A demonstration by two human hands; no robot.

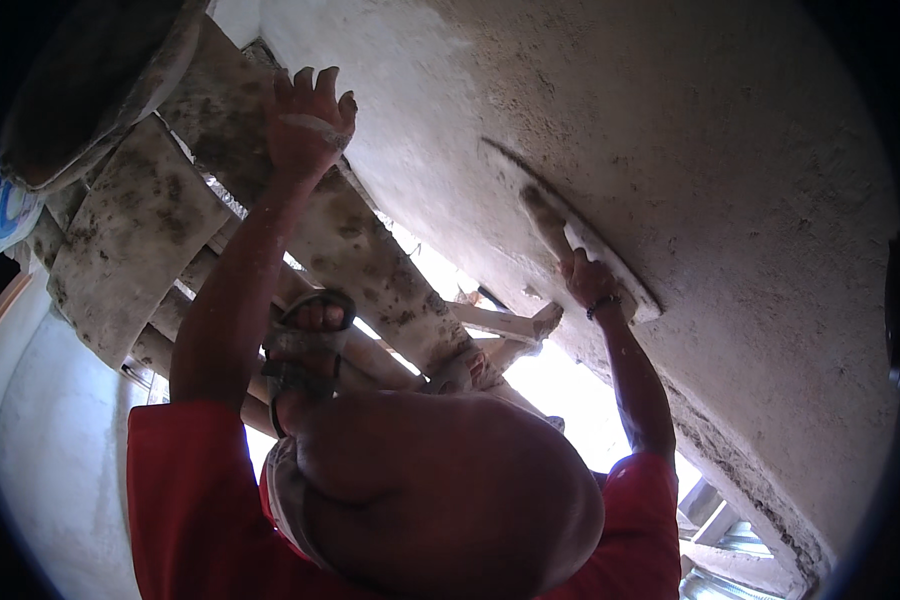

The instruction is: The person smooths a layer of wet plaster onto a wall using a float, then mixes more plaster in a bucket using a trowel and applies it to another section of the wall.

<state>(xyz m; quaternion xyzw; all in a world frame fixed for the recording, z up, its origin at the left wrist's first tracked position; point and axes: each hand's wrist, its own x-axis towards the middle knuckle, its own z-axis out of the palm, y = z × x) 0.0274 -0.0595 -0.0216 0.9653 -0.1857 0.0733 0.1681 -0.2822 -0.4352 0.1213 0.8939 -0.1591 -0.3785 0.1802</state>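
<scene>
My right hand [587, 280] grips the handle of a long plastering float [641, 295], which lies slantwise against the rough pale wall [760, 200]. My left hand [310, 125] is raised over the mottled scaffold boards [380, 290], fingers spread and slightly curled, pale plaster across its back, with nothing visible in it; I cannot tell if it touches anything. Below it my sandalled foot [310, 325] rests on the boards. My bent knee [450, 480] fills the lower middle.
A large dirty basin [100, 80] is at the upper left beside a printed white sack [5, 210]. Bright gaps show between the boards and along the wall. A pale timber brace [495, 322] crosses under the planks. A white wall [50, 400] stands on the left.
</scene>
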